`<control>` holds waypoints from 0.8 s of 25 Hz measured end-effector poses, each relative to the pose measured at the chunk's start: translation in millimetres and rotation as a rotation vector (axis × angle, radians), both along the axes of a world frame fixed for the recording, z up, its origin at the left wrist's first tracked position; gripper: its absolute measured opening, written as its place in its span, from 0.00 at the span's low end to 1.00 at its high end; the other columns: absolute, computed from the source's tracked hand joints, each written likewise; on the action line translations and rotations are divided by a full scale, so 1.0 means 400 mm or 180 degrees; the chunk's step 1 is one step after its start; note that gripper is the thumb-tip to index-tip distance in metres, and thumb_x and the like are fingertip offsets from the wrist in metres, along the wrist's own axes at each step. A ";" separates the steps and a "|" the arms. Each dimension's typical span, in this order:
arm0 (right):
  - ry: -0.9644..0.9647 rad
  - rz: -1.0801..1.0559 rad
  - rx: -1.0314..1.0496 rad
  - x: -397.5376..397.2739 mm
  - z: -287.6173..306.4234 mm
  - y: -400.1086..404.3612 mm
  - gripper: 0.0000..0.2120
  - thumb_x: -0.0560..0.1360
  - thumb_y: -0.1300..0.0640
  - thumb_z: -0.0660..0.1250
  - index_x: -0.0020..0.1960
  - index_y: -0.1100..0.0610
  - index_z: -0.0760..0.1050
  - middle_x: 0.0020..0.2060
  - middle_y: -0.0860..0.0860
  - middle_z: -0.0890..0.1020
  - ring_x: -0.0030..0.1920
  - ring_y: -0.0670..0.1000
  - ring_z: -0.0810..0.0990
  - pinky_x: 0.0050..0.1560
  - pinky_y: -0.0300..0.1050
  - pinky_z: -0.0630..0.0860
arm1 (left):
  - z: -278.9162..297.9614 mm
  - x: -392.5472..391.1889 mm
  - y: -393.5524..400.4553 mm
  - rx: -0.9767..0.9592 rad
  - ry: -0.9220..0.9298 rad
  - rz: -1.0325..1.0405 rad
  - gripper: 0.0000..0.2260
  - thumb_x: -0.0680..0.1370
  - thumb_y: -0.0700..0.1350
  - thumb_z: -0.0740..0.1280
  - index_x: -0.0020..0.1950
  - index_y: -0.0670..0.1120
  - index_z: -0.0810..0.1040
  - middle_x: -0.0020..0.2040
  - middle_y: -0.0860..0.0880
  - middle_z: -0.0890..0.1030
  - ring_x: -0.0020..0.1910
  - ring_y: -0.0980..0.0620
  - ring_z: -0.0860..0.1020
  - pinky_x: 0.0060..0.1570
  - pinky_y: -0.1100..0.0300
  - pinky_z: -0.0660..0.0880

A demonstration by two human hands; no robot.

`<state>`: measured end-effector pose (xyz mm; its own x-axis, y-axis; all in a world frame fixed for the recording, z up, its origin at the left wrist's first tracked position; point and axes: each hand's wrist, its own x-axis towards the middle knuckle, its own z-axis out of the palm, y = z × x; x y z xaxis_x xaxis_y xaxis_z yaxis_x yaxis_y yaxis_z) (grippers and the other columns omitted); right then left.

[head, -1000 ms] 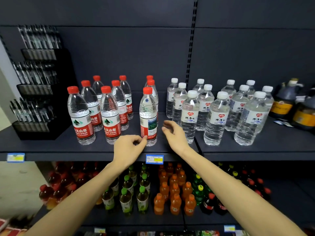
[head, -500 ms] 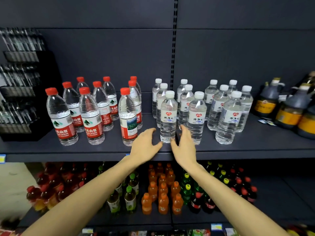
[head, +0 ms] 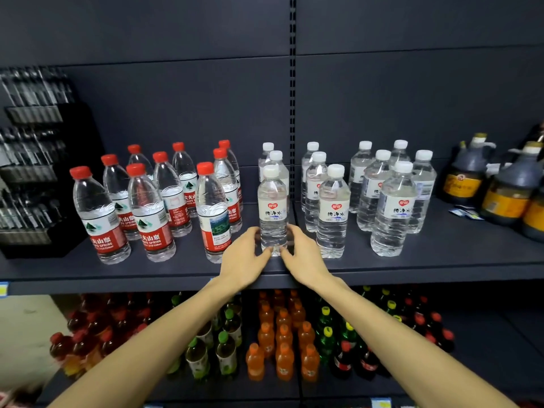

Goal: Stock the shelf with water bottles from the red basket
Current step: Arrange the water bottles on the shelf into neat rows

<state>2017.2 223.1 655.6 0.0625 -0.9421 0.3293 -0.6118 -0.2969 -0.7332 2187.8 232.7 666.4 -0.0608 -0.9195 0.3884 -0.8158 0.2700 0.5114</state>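
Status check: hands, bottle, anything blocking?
Left hand and right hand grip front white-cap bottle low. Bottle upright on shelf. Red-cap bottle close left, another white-cap bottle close right.

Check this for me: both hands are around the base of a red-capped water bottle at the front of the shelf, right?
Not quite. The bottle between the left hand and right hand has a white cap, not a red one; the head view shows it. The rest holds: both hands are at its base, at the front of the shelf.
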 end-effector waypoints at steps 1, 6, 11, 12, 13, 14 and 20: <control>-0.0246 -0.0030 0.0062 0.004 0.002 -0.004 0.26 0.76 0.62 0.70 0.74 0.56 0.71 0.62 0.50 0.83 0.61 0.50 0.82 0.65 0.49 0.77 | -0.006 0.005 0.004 0.0011 0.0037 -0.0025 0.22 0.79 0.55 0.70 0.72 0.50 0.72 0.63 0.53 0.82 0.58 0.52 0.81 0.55 0.55 0.76; -0.1542 -0.0419 0.0437 0.037 0.055 -0.077 0.24 0.81 0.65 0.61 0.77 0.60 0.68 0.66 0.53 0.79 0.67 0.51 0.77 0.66 0.40 0.69 | -0.023 0.006 0.010 0.0138 0.0262 -0.0071 0.28 0.79 0.55 0.70 0.76 0.50 0.68 0.68 0.53 0.79 0.62 0.53 0.79 0.57 0.56 0.75; -0.1885 -0.0463 0.0717 0.062 0.059 -0.183 0.26 0.82 0.59 0.65 0.79 0.61 0.66 0.73 0.58 0.75 0.72 0.57 0.75 0.73 0.51 0.71 | -0.020 0.003 -0.001 0.0324 0.0290 -0.0052 0.28 0.80 0.57 0.69 0.77 0.50 0.67 0.68 0.53 0.80 0.64 0.52 0.79 0.60 0.54 0.76; -0.2001 -0.0455 0.0814 0.063 0.058 -0.197 0.27 0.82 0.59 0.67 0.79 0.61 0.65 0.73 0.57 0.75 0.72 0.57 0.75 0.73 0.51 0.71 | -0.018 0.003 -0.005 0.0342 0.0254 -0.0056 0.28 0.80 0.58 0.68 0.77 0.50 0.66 0.68 0.52 0.81 0.64 0.51 0.80 0.61 0.52 0.76; -0.2072 -0.0437 0.0895 0.063 0.057 -0.205 0.27 0.81 0.59 0.68 0.79 0.61 0.66 0.73 0.57 0.75 0.71 0.57 0.75 0.72 0.51 0.72 | -0.018 0.003 -0.010 0.0359 0.0236 -0.0057 0.28 0.80 0.58 0.68 0.77 0.50 0.66 0.67 0.52 0.81 0.65 0.50 0.80 0.61 0.50 0.77; -0.2119 -0.0415 0.0938 0.062 0.053 -0.214 0.27 0.81 0.59 0.69 0.78 0.60 0.66 0.72 0.57 0.76 0.70 0.56 0.76 0.72 0.50 0.72 | -0.018 0.002 -0.015 0.0375 0.0236 -0.0058 0.28 0.80 0.59 0.68 0.76 0.51 0.66 0.67 0.52 0.81 0.65 0.50 0.80 0.61 0.49 0.77; -0.2443 -0.0384 0.1030 0.056 0.035 -0.253 0.23 0.81 0.63 0.67 0.75 0.62 0.70 0.67 0.59 0.80 0.65 0.57 0.80 0.70 0.52 0.75 | -0.028 0.005 -0.014 0.0241 0.0301 -0.0144 0.26 0.81 0.56 0.69 0.76 0.48 0.68 0.65 0.51 0.82 0.62 0.51 0.80 0.60 0.52 0.76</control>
